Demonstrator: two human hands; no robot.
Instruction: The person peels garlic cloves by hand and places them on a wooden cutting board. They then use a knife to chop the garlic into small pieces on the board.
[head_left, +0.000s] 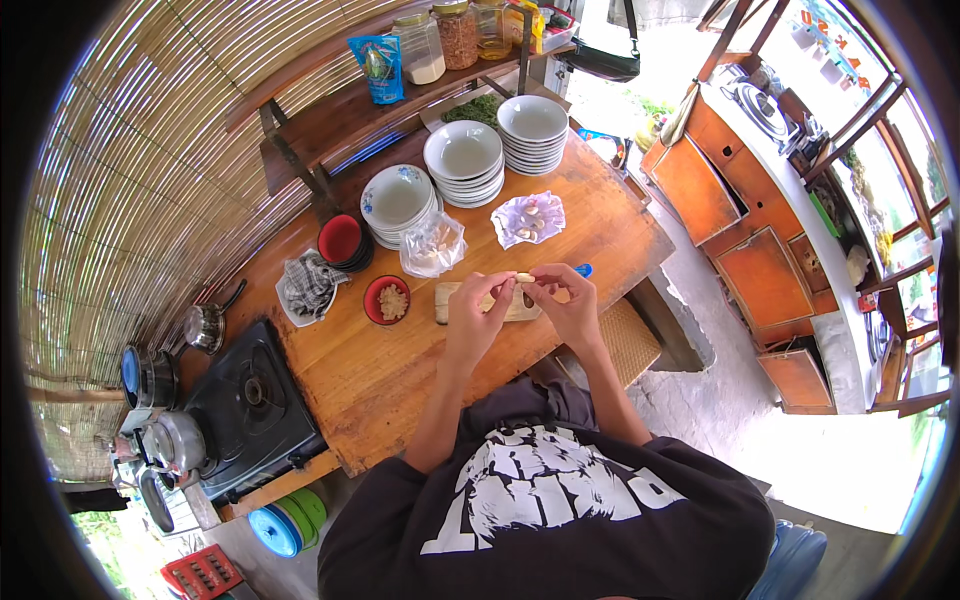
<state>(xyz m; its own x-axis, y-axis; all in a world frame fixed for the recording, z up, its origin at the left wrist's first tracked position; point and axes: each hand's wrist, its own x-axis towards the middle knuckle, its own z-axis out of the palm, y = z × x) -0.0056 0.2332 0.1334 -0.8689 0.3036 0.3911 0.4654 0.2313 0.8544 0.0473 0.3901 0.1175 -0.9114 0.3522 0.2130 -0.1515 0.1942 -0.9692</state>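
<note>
My left hand (480, 311) and my right hand (562, 296) meet above a small wooden cutting board (442, 304), and between their fingertips is a pale garlic clove (524, 277). Beyond them, crumpled purple paper (507, 218) holds several more cloves. A clear plastic bag (433, 246) lies to its left, its contents hard to make out. Left of the board stands a red bowl (370, 301) with chopped pale food (393, 302) in it. A blue object (583, 270), partly hidden, shows just behind my right hand.
Stacks of white bowls (463, 150) stand along the wooden table's (360, 390) far side, near dark red-lined bowls (340, 238). A checked cloth (311, 283) sits in a white container. At left are a black gas stove (255, 405), a kettle (176, 442) and pots. A shelf with jars (454, 37) hangs above.
</note>
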